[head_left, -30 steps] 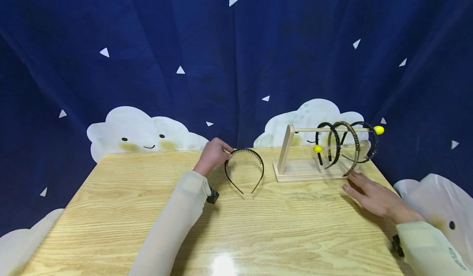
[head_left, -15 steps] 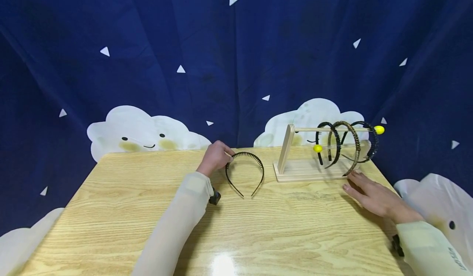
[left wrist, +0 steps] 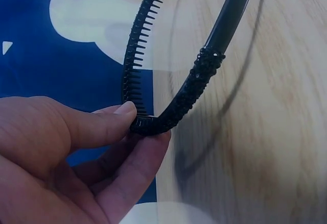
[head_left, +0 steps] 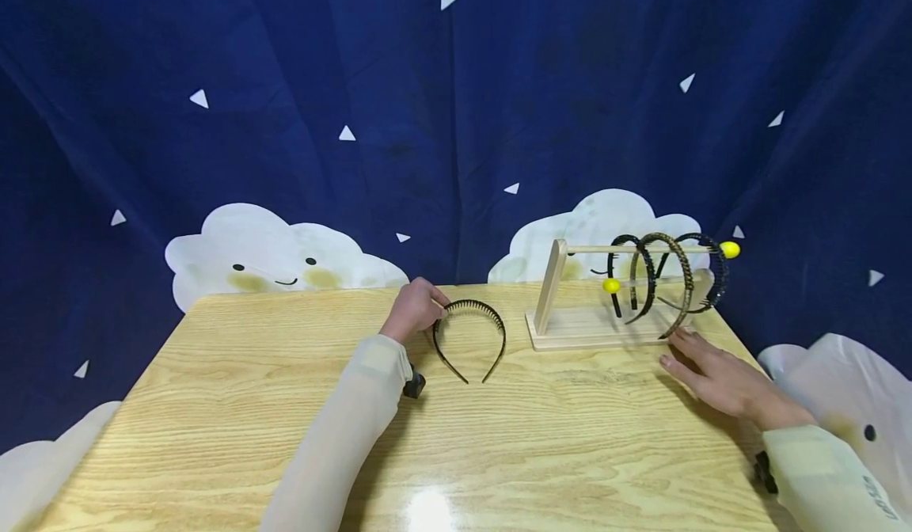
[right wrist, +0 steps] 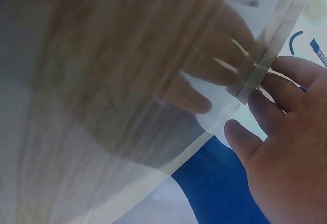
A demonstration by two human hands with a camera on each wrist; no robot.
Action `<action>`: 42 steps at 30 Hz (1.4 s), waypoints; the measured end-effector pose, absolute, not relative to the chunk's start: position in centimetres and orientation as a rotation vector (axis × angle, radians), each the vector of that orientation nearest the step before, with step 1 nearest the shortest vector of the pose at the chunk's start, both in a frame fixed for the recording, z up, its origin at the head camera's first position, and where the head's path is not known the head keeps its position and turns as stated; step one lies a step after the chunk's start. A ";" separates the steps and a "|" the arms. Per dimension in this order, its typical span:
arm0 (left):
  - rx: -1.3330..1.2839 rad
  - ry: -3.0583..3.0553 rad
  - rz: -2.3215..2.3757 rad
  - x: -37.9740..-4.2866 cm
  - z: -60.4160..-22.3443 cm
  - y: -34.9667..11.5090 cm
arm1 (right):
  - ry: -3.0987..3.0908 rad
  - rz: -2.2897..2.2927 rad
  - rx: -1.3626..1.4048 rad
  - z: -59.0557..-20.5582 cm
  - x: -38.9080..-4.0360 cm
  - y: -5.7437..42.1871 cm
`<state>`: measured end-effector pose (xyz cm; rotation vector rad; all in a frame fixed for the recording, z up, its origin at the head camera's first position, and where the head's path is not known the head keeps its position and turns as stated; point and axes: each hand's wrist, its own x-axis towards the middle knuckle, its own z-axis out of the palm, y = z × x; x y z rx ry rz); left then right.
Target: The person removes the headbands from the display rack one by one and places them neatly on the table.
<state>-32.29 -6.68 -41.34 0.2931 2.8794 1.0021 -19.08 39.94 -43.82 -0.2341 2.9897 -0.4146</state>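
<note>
My left hand (head_left: 416, 308) pinches a black toothed headband (head_left: 470, 303) between thumb and fingers, on the left part of its arch. In the left wrist view, dark beads cover the band (left wrist: 191, 83) near the grip, and its ends stretch away from the hand (left wrist: 66, 147). Lying low over the right of the table, my right hand (head_left: 723, 378) has its fingers extended, with fingertips right at the front edge of a wooden stand (head_left: 591, 330). The right wrist view shows those fingertips by the stand's base (right wrist: 271, 45).
Three headbands hang on the stand: a black one (head_left: 651, 283), a brown-gold one (head_left: 688, 279) and a dark one (head_left: 721, 283) behind. Yellow balls (head_left: 730, 250) cap its rods. The wooden table (head_left: 499, 445) ends at a blue curtain (head_left: 356, 57) printed with clouds.
The left hand has lowered slightly towards the table with the headband, bringing it a little nearer to me. The right hand and the stand hold their places.
</note>
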 end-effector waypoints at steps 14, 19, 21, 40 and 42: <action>0.316 2.858 0.990 -32.2 -41.9 -6.5 | 2.998 -0.434 -0.247 -43.8 -18.9 39.9; 0.354 2.887 0.932 -32.2 -41.8 -6.5 | 2.994 -0.435 -0.247 -43.9 -19.0 40.0; 0.365 2.899 0.908 -32.2 -41.9 -6.4 | 2.992 -0.438 -0.249 -43.8 -19.0 40.0; 0.364 2.915 0.825 -32.4 -42.6 -6.2 | 2.997 -0.428 -0.246 -43.9 -19.1 40.0; 0.366 2.913 0.827 -32.4 -42.6 -6.2 | 2.996 -0.428 -0.246 -44.0 -19.1 40.1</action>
